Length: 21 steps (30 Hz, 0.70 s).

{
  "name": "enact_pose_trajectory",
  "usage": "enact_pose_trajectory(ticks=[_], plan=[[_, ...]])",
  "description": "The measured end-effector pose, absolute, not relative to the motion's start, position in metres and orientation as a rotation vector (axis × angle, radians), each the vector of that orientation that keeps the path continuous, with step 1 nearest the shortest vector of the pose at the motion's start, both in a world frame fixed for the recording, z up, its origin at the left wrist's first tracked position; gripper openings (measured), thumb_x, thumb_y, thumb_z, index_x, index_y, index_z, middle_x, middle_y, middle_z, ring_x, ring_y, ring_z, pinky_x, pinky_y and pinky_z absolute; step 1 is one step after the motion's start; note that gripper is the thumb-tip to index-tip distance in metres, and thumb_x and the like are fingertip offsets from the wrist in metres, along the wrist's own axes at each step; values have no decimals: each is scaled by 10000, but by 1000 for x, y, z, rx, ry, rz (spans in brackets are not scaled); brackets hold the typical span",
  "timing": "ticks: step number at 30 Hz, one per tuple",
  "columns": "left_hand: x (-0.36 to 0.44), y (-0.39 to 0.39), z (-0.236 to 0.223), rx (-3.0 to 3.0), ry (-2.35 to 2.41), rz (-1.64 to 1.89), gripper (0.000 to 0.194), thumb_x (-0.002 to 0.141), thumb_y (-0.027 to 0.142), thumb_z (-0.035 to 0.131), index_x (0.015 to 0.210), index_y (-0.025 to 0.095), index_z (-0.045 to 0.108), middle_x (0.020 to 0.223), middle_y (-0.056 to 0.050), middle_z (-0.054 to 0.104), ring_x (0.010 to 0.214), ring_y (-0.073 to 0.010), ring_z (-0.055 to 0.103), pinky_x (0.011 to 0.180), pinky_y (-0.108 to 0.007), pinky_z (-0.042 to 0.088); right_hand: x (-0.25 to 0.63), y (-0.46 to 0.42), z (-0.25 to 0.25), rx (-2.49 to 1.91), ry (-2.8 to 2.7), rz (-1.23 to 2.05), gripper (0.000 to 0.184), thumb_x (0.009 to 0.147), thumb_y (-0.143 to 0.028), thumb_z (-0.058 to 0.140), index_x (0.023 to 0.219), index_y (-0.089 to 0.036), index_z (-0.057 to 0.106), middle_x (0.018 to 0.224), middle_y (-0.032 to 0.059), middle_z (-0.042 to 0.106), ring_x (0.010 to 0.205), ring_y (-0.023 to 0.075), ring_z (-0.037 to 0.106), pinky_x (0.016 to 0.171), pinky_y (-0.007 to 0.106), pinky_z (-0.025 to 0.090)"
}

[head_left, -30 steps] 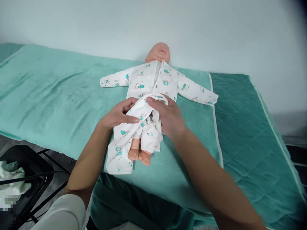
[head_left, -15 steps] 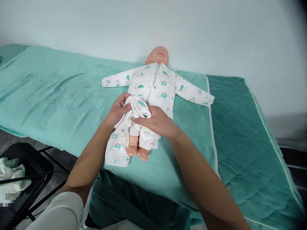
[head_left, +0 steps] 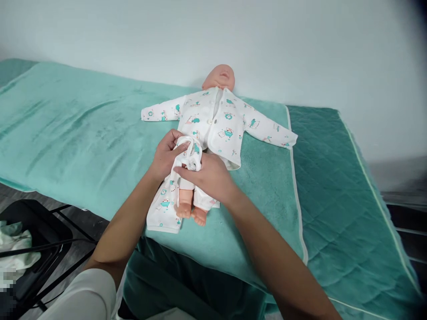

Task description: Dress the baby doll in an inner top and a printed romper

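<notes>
A plain pale wall (head_left: pixel 133 35) spans the far side, greyer toward the right. Along it stretches a light green blanket (head_left: pixel 66 115), a darker quilt (head_left: pixel 336 186) showing at right. Near left, a black chair (head_left: pixel 43 220) bearing crumpled pale cloth (head_left: pixel 15 249) stands on dark grey floor (head_left: pixel 95 222). The light is soft.

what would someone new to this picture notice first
Probably the doll's head, near the pale wall, above a printed white jacket with its sleeves spread wide. Next, the left hand and right hand gripping bunched printed cloth over the doll's legs, in mid-picture. Around them spreads the teal cover.
</notes>
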State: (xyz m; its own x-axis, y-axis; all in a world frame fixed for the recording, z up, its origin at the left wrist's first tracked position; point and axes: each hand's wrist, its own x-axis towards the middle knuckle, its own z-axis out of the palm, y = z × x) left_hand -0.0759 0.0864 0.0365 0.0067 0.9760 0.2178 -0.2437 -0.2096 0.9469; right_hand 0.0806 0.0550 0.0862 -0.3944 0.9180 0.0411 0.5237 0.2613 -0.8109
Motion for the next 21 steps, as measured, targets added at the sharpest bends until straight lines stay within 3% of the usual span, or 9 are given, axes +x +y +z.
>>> enact_pose_trajectory(ticks=[4, 9, 13, 17, 21], plan=[[-76, 86, 37, 1224, 859, 1431, 409, 785, 512, 827, 809, 184, 585, 695, 34, 574, 599, -88, 493, 582, -226, 394, 83, 51, 81, -1280, -1867, 1068, 215, 826, -379, 674, 725, -191, 639, 731, 13, 682, 721, 188, 615, 650, 307, 432], [-88, 82, 49, 1291, 752, 1162, 486, 712, 556, 863, 933, 179, 650, 803, 8, 631, 679, -107, 550, 606, -215, 407, 94, 57, 71, -1159, -1473, 1175, 251, 860, -409, 628, 986, -208, 710, 925, 18, 729, 891, 216, 663, 790, 337, 522], [-96, 79, 55, 1396, 725, 950, 619, 567, 363, 972, 1095, 195, 695, 987, -25, 690, 854, -168, 624, 704, -229, 460, 95, 64, 64, -1106, -1330, 1169, 331, 903, -468, 590, 1122, -241, 688, 1091, 52, 729, 1106, 259, 650, 961, 401, 535], [-93, 77, 50, 1264, 780, 992, 378, 703, 343, 891, 983, 176, 702, 823, 6, 670, 691, -129, 599, 618, -230, 423, 92, 66, 64, -1076, -1386, 1183, 370, 921, -512, 585, 1178, -254, 650, 1160, 55, 716, 1196, 262, 622, 1044, 420, 514], [-84, 74, 45, 1084, 786, 1164, 343, 696, 367, 888, 866, 184, 651, 745, 23, 651, 607, -117, 583, 565, -236, 419, 94, 65, 66, -1069, -1421, 1226, 409, 906, -578, 618, 1159, -258, 649, 1167, 51, 713, 1194, 262, 625, 1032, 417, 526]])
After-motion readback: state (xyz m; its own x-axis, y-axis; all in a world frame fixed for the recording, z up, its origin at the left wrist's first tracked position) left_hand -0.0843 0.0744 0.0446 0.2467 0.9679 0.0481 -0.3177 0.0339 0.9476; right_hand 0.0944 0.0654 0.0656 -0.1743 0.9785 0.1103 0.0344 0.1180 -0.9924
